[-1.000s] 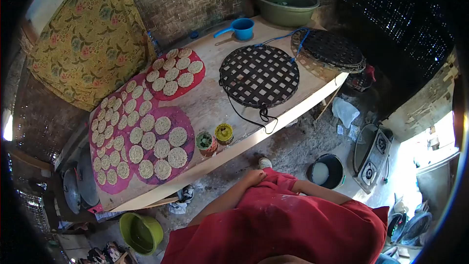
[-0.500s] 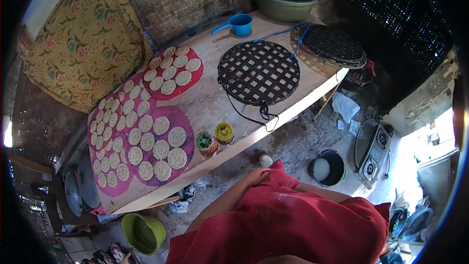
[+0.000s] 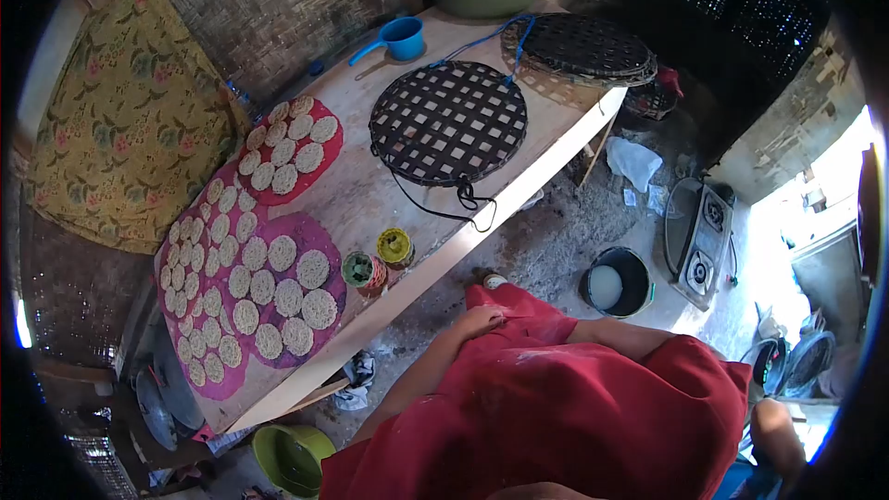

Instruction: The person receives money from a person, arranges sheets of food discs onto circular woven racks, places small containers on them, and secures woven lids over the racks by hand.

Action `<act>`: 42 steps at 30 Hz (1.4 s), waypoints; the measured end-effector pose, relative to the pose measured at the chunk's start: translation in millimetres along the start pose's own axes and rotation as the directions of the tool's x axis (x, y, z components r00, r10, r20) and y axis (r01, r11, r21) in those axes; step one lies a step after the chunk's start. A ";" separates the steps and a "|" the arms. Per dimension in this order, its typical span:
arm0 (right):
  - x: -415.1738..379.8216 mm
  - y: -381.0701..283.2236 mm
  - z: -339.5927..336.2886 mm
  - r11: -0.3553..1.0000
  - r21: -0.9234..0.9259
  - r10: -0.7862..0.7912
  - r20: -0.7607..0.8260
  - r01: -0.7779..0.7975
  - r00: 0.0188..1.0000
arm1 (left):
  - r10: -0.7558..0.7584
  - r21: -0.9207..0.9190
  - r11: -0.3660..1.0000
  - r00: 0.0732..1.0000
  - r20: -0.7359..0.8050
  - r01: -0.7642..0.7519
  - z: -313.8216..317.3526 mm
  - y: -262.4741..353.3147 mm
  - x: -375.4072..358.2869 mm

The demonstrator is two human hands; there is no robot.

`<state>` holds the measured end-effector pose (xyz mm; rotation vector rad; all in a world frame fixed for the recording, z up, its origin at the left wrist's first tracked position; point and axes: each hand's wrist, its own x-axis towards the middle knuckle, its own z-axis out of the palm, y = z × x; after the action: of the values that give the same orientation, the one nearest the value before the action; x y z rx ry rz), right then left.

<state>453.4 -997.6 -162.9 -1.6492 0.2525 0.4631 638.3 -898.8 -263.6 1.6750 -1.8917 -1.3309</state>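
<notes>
Cloth of a loose red garment [image 3: 556, 398], flecked with white, bunches in front of the wearer, near the long near edge of the pale wooden bench [image 3: 354, 181] but on the floor side of it. The left hand [image 3: 482, 320] lies knuckles up on its forward fold, fingers together and slightly bent, seemingly to steady the fabric; I cannot tell whether they pinch it. The right forearm runs behind the cloth, so the right hand is hidden and its state cannot be told.

Toward the bench's left end, pale grainy round discs [image 3: 288, 298] lie flat on a pink-purple sheet [image 3: 301, 230] and a smaller red sheet [image 3: 331, 150], mostly side by side, probably so they do not stick together or to the wood. A yellow-rimmed tin [image 3: 395, 246] and a green-topped patterned tin [image 3: 364, 273] stand together at the near edge, likely for easy reach. Right of them, a round black lattice tray [image 3: 449, 122] rests flat, its black cord [image 3: 477, 196] trailing to that edge.
</notes>
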 end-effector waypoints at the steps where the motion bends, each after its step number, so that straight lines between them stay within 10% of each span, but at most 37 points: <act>1: -2.5 -0.3 0.5 1.000 -0.021 0.010 0.005 -0.009 1.000 | 0.015 0.013 1.000 0.999 -0.044 -0.015 -0.8 2.0 0.9; 9: -89.0 0.6 -23.0 0.878 -0.421 0.224 -0.054 -0.226 0.973 | -0.183 0.162 0.965 0.972 -0.146 0.206 7.7 -23.1 4.6; 12: -102.6 44.4 -39.8 0.965 -0.245 -0.204 -0.477 0.094 0.855 | -0.189 0.117 0.973 0.977 -0.097 0.199 -10.3 -18.9 -1.6; 13: -110.1 18.5 -51.0 0.926 0.377 0.195 -0.427 -0.022 0.883 | -0.219 0.079 0.972 0.974 -0.059 0.223 -13.2 -8.8 -9.3; 14: -112.0 14.5 -64.4 0.863 0.496 0.137 -0.409 0.094 0.902 | -0.182 0.058 0.981 0.980 -0.082 0.187 -14.4 -5.5 -11.9; 18: -99.1 -12.6 -84.8 0.795 0.579 0.141 -0.467 0.181 0.873 | -0.160 0.089 0.982 0.985 -0.064 0.166 -6.7 -14.7 -1.4; 21: -80.0 -24.4 -86.7 0.698 0.671 0.123 -0.458 0.251 0.881 | -0.063 0.152 0.981 0.934 -0.353 0.123 -15.8 11.1 -2.4; 24: -50.6 -7.9 -83.3 0.403 0.815 0.040 -0.470 0.416 0.882 | -0.032 -0.099 0.995 0.880 -0.475 -0.017 -46.2 66.6 1.4; 26: -41.6 -11.9 -78.5 0.363 0.844 0.048 -0.439 0.394 0.897 | -0.124 -0.628 0.743 0.875 -0.469 -0.231 -57.4 94.4 1.4; 42: -10.5 -26.6 -59.9 0.070 0.984 0.079 -0.167 0.162 0.983 | -0.128 -0.663 0.644 0.801 -0.585 -0.382 -62.4 107.0 -12.7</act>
<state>464.4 -1054.1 -129.8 -0.2158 0.5188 -0.0210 619.6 -925.5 -143.5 1.2267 -0.8519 -1.1073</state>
